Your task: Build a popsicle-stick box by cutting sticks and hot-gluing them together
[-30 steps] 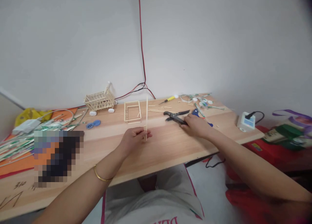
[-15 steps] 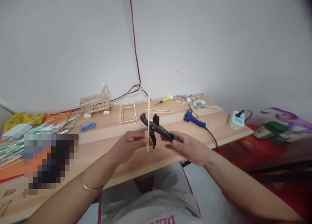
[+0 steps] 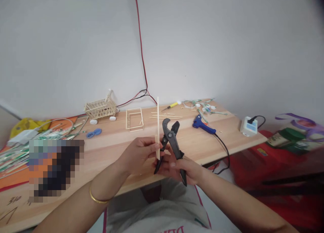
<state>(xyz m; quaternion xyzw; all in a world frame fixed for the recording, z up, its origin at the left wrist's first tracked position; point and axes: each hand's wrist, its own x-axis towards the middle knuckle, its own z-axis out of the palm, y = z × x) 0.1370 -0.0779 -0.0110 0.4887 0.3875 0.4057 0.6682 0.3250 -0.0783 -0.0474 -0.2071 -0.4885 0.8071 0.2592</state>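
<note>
My left hand [image 3: 140,155] is closed in a pinch on a thin wooden stick [image 3: 158,118], which stands upright above the front edge of the wooden table [image 3: 202,141]. A shorter stick piece sits beside it in the same fingers. My right hand [image 3: 181,167] grips the handles of black cutting pliers [image 3: 170,135]. The pliers point upward with their jaws apart, just right of the stick and close to it. The two hands touch each other.
On the table lie a square stick frame [image 3: 134,119], a small stick cart with white wheels [image 3: 100,108], loose sticks, a blue glue gun [image 3: 202,124], a yellow screwdriver [image 3: 172,105] and blue caps [image 3: 93,133]. A white power adapter [image 3: 248,126] sits far right. A red wire [image 3: 140,47] hangs down the wall.
My right hand took the black pliers off the table, brought them toward me and turned them upright next to the stick. My left hand kept the stick and lifted it slightly.
</note>
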